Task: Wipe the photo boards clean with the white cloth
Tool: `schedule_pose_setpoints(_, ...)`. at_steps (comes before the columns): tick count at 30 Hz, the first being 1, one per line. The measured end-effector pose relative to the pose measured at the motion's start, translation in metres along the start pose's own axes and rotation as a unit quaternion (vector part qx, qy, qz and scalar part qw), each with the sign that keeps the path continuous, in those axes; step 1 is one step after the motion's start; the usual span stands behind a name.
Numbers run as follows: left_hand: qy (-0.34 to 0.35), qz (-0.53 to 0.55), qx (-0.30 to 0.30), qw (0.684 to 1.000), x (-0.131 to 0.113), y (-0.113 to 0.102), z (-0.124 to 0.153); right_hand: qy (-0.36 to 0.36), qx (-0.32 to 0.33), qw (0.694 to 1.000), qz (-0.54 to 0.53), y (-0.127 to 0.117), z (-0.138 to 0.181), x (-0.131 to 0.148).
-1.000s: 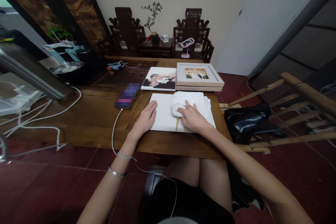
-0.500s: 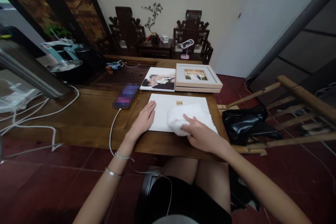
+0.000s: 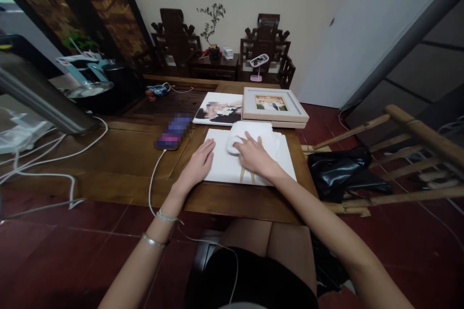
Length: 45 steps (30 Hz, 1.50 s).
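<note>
White flat rectangular panel [image 3: 226, 166] lies on the brown wooden table [image 3: 123, 154] at its near edge. Crumpled white cloth [image 3: 253, 131], at the panel's 12 o'clock, lies under the right hand [image 3: 255, 157], fingers curled onto it. Left hand [image 3: 197, 166], at the panel's 9 o'clock, presses flat, fingers extended together.

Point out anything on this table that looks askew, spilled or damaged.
Nothing stands out. The white panel lies flat under the left hand, the right hand presses the white cloth on it, and the framed photo sits square.
</note>
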State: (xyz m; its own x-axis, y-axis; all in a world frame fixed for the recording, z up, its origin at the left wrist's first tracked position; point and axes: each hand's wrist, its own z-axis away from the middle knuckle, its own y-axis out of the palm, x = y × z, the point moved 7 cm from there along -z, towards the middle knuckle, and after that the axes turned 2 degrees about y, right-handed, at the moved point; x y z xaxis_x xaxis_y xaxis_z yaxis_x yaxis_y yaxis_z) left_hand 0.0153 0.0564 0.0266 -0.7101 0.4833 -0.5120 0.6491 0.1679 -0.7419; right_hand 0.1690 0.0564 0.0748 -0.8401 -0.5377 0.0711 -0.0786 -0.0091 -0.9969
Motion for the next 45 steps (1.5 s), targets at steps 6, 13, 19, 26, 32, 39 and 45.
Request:
schedule_pose_setpoints(6, -0.009, 0.006, 0.002, 1.0, 0.0, 0.0, 0.001, -0.014, 0.017, 0.999, 0.025, 0.009, 0.033, 0.026)
schedule_pose_setpoints(13, -0.013, 0.005, 0.007, 1.0, -0.003, -0.001, 0.0, -0.117, 0.038, 0.992, 0.003, 0.006, 0.09, 0.06)
schedule_pose_setpoints(19, -0.012, 0.0, 0.009, 1.0, -0.002, -0.001, 0.0, -0.13, 0.045, 0.99, -0.034, 0.001, 0.085, 0.045)
schedule_pose_setpoints(26, -0.013, 0.011, 0.004, 1.0, 0.0, 0.0, 0.001, -0.079, 0.035, 0.994, -0.06, 0.0, 0.045, 0.011)
schedule_pose_setpoints(32, -0.011, 0.007, 0.007, 1.0, 0.0, 0.0, 0.0, -0.05, 0.034, 0.997, -0.041, -0.001, 0.033, 0.011)
schedule_pose_setpoints(39, -0.014, 0.006, 0.011, 1.0, -0.003, -0.001, 0.0, -0.065, 0.017, 0.998, -0.019, 0.001, 0.071, 0.046)
schedule_pose_setpoints(45, -0.011, -0.001, 0.008, 1.0, -0.004, -0.001, 0.0, -0.1, 0.093, 0.99, -0.045, 0.004, 0.103, 0.069)
